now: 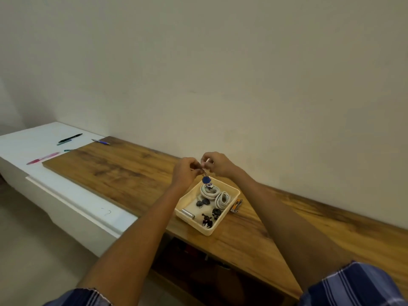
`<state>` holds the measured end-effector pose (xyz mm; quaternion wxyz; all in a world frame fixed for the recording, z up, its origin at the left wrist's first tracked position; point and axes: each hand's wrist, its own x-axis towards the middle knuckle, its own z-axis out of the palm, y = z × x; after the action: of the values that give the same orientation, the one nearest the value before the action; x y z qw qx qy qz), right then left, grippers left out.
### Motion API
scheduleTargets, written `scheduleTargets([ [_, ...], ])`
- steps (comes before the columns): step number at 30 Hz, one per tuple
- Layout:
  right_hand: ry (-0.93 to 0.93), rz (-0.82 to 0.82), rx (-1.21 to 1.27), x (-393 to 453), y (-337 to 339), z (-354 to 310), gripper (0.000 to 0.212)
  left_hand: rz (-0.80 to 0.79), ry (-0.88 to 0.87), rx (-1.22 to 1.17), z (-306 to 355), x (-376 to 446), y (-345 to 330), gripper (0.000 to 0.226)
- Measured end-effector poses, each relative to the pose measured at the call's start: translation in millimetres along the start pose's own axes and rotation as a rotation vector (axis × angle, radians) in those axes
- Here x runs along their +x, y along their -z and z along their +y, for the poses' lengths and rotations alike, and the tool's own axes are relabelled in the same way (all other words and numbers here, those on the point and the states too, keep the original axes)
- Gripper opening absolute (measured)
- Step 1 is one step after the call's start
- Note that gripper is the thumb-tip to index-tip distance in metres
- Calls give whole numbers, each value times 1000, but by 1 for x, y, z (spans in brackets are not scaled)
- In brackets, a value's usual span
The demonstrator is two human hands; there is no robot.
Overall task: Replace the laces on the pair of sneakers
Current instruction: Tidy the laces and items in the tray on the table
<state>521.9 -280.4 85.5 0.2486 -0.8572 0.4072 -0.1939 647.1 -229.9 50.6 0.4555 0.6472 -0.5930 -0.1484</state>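
Nearest the camera are two plaid sleeves at the bottom edge, with both bare forearms reaching out from them over the wooden bench top (pixel 123 171). The left hand (pixel 185 171) and the right hand (pixel 217 165) meet close together above the far end of a cream tray (pixel 217 228), fingers curled and pinching a small keyring from which a blue charm (pixel 206 180) hangs; a thin pale end pokes up from the right hand, too small to identify. The risk, as I judge it, is that the tiny ring slips from the pinch and the charm drops into the tray, tangling among what lies there. Below the hands the tray holds two coiled white cords (pixel 223 199), possibly the new laces though I cannot tell, plus dark little pieces (pixel 203 202), a small metal cylinder (pixel 188 214) and two dark figurine-like charms (pixel 207 220). Just right of the tray lies a nail clipper (pixel 236 206). Well off to the left of the hands, pens (pixel 70 138) lie scattered on a white surface (pixel 33 140). No sneakers are plainly visible; the dark shelf beneath the bench shows only indistinct shapes.
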Motion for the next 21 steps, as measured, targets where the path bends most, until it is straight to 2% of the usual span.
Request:
scheduleTargets([
  [5,-46,-51,3,-5,-23,-3,14,-115,134,134,-23,-22,1,46],
  [7,-49,-72,2,-4,-30,-4,9,-152,155,187,-33,-27,-3,43],
  [11,-20,-83,-34,-5,-44,-2,7,-149,169,255,-47,-30,-11,24],
  [21,-86,-93,-124,-4,-59,23,19,-181,173,272,-60,-30,-26,25],
])
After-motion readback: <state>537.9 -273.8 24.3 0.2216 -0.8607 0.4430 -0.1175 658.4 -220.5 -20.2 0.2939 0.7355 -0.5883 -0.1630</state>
